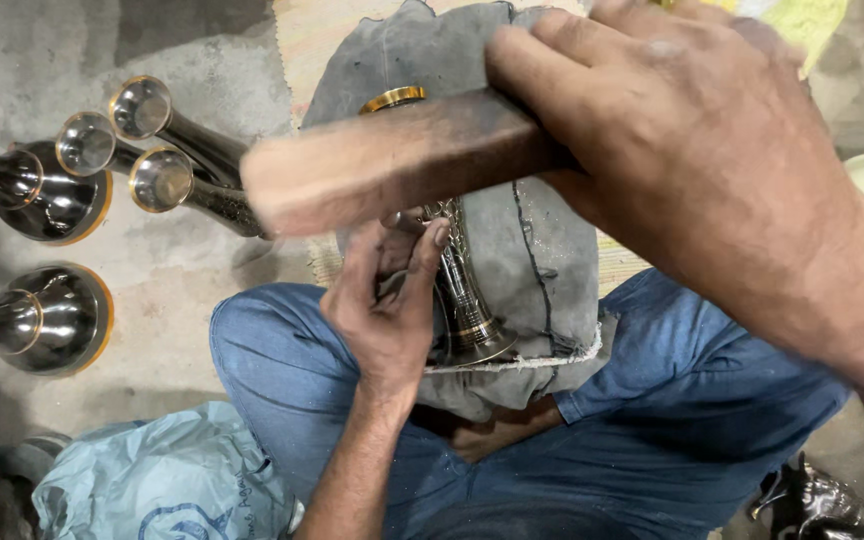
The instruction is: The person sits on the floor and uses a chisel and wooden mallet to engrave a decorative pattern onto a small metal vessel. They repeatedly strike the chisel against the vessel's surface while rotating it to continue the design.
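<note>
My right hand [692, 150] grips a wooden mallet-like block [392, 160], raised close to the camera and blurred. Below it my left hand [387, 300] holds a slim engraved metal vase [462, 290] with gold bands, lying on a grey cloth pad [542, 230] on my lap. The block hides the vase's upper part; only its gold rim [392, 98] shows above. My fingers pinch the vase's neck at mid-length.
Several shiny metal vases [152, 150] lie on the concrete floor at the left, with a bigger round one [52, 320] nearer me. A pale blue plastic bag [162, 480] sits at the lower left. A dark metal piece [822, 505] is at the lower right.
</note>
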